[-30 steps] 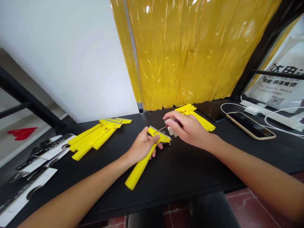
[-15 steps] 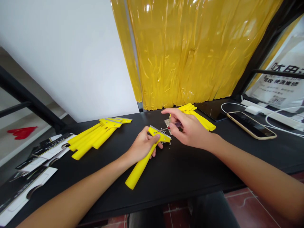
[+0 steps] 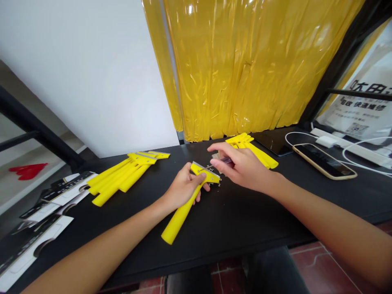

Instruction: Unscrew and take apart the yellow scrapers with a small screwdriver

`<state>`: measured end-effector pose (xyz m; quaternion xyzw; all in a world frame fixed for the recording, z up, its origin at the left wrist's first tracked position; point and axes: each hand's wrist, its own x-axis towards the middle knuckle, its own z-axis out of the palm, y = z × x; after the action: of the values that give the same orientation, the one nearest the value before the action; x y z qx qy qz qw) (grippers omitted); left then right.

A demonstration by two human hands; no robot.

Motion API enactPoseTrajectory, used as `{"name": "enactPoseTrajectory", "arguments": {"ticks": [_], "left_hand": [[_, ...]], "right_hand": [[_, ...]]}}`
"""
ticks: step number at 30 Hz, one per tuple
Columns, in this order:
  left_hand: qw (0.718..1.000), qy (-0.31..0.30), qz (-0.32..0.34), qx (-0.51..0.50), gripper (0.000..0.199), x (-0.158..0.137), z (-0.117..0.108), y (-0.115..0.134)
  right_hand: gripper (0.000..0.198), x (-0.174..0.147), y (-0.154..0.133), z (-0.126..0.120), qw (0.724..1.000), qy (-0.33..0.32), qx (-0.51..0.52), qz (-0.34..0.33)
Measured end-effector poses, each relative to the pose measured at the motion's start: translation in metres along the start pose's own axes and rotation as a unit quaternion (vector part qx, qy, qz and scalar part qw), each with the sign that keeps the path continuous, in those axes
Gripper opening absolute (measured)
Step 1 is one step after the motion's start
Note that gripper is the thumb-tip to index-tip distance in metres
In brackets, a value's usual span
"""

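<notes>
Right hand point(image 3: 245, 167) has shifted its fingers and thumb on the driver point(image 3: 226, 160) over the past half second; the scraper point(image 3: 183, 212) has held position over the table point(image 3: 241, 220). Left hand point(image 3: 185, 185) grips the scraper at its neck; right fingers pinch the driver, tip at the head. Off-axis pressure could slip the tip into the left thumb; a knock could scatter the metal bits point(image 3: 220, 179) alongside.
</notes>
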<state>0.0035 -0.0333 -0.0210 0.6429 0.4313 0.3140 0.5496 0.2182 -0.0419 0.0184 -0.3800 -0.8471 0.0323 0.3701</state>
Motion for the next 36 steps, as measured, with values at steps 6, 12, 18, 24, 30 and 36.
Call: {"name": "enactPoseTrajectory", "arguments": {"ticks": [6,12,18,24,30,36], "left_hand": [[0.999,0.013,-0.010,-0.052,0.034,0.000,-0.003,0.009],[0.995,0.070,0.062,-0.024,0.039,0.001,-0.011,0.014],[0.982,0.131,0.130,0.036,0.038,-0.005,-0.018,0.024],[0.967,0.148,0.156,0.135,0.034,-0.007,-0.020,0.019],[0.965,0.131,0.137,0.182,0.029,0.000,-0.030,0.013],[0.791,0.152,0.255,0.535,0.016,-0.009,-0.034,0.020]], "right_hand": [[0.032,-0.001,0.002,-0.002,0.999,0.020,0.021,-0.032],[0.032,0.001,0.003,-0.003,0.999,0.031,0.035,0.003],[0.031,0.003,0.007,-0.001,1.000,-0.014,0.020,0.009],[0.025,0.003,0.009,0.007,0.996,-0.073,-0.014,-0.045],[0.020,0.004,0.021,-0.001,0.997,-0.055,0.018,0.040],[0.016,0.005,0.023,0.005,0.984,-0.058,0.157,0.057]]}}
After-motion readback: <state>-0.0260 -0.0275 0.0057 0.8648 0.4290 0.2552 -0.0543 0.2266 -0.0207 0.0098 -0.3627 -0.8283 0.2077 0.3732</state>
